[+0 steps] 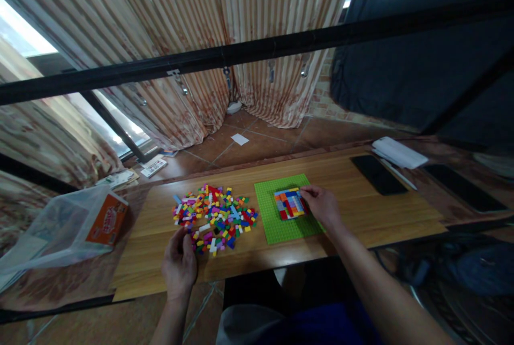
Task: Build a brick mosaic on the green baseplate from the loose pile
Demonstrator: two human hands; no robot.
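Observation:
A pile of several small coloured bricks [214, 216] lies on the wooden table [361, 211]. To its right a green baseplate [281, 227] carries a square patch of joined coloured bricks [289, 203]. My left hand [179, 262] rests at the pile's near left edge, fingers curled with the tips touching bricks. My right hand [321, 204] sits on the baseplate at the patch's right edge, fingers bent and pinched at its top right corner. What the fingertips hold is too small to make out.
A clear plastic box with an orange label [72, 227] lies on its side at the left. A black phone [378, 173], a white pad [398, 152] and a pen sit at the table's right end. A black bar [257, 53] crosses overhead; curtains hang behind.

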